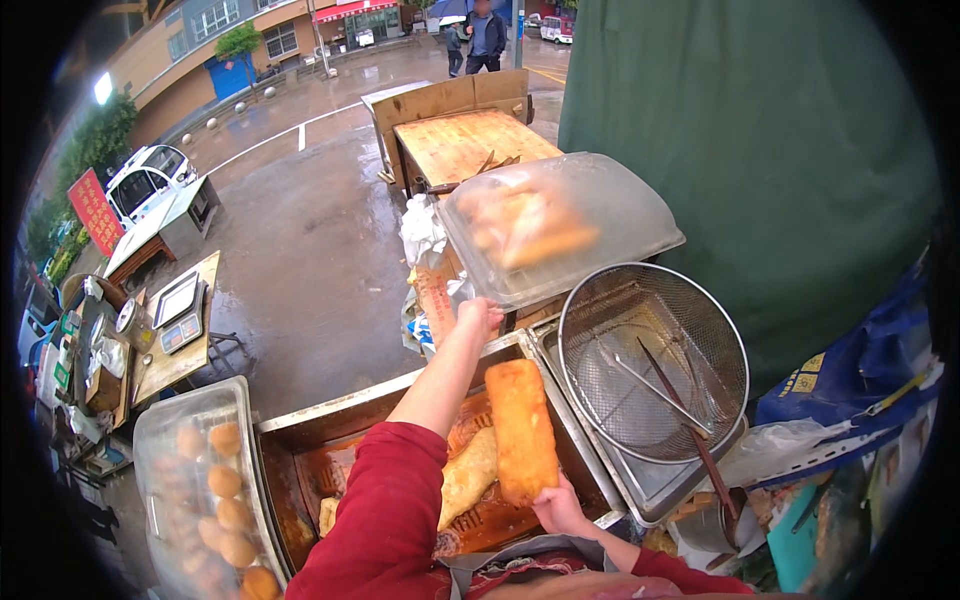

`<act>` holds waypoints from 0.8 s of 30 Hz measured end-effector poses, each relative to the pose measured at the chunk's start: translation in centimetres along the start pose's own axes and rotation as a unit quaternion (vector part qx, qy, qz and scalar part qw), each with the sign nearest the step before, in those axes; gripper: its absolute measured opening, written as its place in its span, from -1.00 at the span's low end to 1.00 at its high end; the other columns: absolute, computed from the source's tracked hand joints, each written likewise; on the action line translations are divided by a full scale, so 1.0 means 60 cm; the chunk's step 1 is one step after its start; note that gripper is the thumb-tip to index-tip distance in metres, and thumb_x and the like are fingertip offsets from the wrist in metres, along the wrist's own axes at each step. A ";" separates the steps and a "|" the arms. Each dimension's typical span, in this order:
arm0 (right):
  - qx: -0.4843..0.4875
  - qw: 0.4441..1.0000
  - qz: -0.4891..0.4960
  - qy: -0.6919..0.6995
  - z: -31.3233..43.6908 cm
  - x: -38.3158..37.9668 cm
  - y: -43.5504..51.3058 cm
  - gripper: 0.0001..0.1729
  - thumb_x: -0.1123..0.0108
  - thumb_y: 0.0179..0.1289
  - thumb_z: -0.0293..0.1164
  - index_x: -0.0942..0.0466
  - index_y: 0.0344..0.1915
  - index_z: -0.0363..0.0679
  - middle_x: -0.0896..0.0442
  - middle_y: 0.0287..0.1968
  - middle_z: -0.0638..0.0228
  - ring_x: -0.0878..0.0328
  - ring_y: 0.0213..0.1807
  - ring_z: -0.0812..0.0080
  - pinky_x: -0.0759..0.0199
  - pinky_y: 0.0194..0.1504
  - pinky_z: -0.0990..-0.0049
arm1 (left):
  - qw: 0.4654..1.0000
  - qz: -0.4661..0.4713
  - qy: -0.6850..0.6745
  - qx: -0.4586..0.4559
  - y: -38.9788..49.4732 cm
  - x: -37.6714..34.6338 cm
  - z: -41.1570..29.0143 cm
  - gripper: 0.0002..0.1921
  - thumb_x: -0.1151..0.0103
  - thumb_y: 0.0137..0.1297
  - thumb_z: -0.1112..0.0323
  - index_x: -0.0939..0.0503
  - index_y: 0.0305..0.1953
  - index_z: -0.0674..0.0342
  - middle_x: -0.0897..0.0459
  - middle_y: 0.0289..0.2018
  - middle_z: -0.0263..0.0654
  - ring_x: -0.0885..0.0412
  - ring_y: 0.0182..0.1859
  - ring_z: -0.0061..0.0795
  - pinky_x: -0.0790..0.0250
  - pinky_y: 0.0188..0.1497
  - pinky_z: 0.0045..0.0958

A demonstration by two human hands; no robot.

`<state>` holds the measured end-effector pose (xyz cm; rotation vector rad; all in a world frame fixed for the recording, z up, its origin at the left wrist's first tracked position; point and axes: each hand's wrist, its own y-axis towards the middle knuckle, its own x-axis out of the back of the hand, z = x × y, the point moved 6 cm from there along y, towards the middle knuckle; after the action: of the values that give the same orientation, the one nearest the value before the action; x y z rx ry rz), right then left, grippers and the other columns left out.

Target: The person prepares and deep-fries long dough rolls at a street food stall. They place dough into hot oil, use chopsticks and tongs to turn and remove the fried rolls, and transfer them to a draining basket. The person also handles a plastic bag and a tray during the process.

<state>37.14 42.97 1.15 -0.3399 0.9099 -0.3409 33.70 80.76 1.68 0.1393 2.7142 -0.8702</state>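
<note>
My right hand [561, 508] grips the lower end of a long golden fried dough slab [521, 431], held over a metal fryer tray [274, 427]. Paler fried pieces [471, 472] lie in the tray below, partly behind my left arm. My left hand [486, 313] reaches forward to the near edge of a cloudy plastic cover [637, 199]; its fingertips are partly hidden, so its grip is unclear. Under that cover, more fried dough [532, 225] shows blurred.
Right of the tray, a round wire strainer [581, 375] holds metal tongs [652, 390] and long dark sticks [686, 427]. At left, another clear cover [195, 397] encloses round fried balls [232, 514]. A wooden board [480, 142] stands beyond; two people [486, 41] are on the wet street.
</note>
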 end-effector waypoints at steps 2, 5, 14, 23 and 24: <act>-0.006 1.000 0.008 -0.002 0.000 0.021 -0.020 -0.18 0.13 -0.23 -0.77 -0.24 0.22 -0.26 -0.46 0.12 0.25 -0.40 0.17 0.26 -0.37 0.05 0.39 | 1.000 -0.024 0.003 -0.009 -0.014 0.004 0.003 -0.83 0.02 0.23 0.49 -0.46 -0.22 0.50 -0.57 -0.38 -0.03 -0.60 -0.39 -0.18 -0.54 -0.45 -0.44; -0.011 1.000 0.019 0.002 -0.001 0.040 -0.034 -0.18 0.13 -0.21 -0.77 -0.24 0.23 -0.24 -0.46 0.12 0.26 -0.41 0.17 0.27 -0.38 0.02 0.41 | 0.996 -0.084 -0.013 -0.034 -0.058 0.019 -0.005 -0.89 -0.03 0.18 0.47 -0.49 -0.33 0.40 -0.54 -0.54 -0.15 -0.48 -0.62 -0.31 -0.38 -0.58 -0.29; -0.035 0.997 0.021 -0.059 0.030 0.055 -0.064 -0.21 0.10 -0.18 -0.75 -0.25 0.23 -0.27 -0.47 0.13 0.21 -0.44 0.13 0.25 -0.35 0.09 0.35 | 0.978 -0.030 -0.136 -0.154 -0.331 0.144 0.040 -0.73 0.09 0.29 0.46 -0.43 -0.02 0.42 -0.56 -0.21 -0.07 -0.60 -0.12 -0.18 -0.51 -0.10 -0.29; -0.017 0.994 -0.001 -0.105 0.056 0.063 -0.066 -0.34 0.01 -0.18 -0.73 -0.37 0.09 -0.33 -0.55 -0.01 0.19 -0.51 0.02 0.25 -0.41 0.01 0.39 | 0.981 -0.082 -0.132 -0.116 -0.506 0.247 0.190 -0.79 0.13 0.25 0.49 -0.45 -0.12 0.36 -0.58 -0.22 -0.07 -0.61 -0.23 -0.23 -0.51 -0.18 -0.30; -0.022 0.996 0.004 -0.088 0.054 0.065 -0.065 -0.34 0.00 -0.18 -0.73 -0.38 0.08 -0.32 -0.56 -0.02 0.20 -0.52 0.00 0.24 -0.42 -0.02 0.39 | 0.982 -0.082 -0.131 -0.108 -0.518 0.252 0.202 -0.81 0.12 0.26 0.48 -0.46 -0.15 0.35 -0.60 -0.25 -0.08 -0.61 -0.25 -0.24 -0.50 -0.19 -0.31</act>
<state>41.40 38.26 1.91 -0.4005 0.7464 -0.2801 16.68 48.49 5.00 -0.2328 2.5720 -0.5809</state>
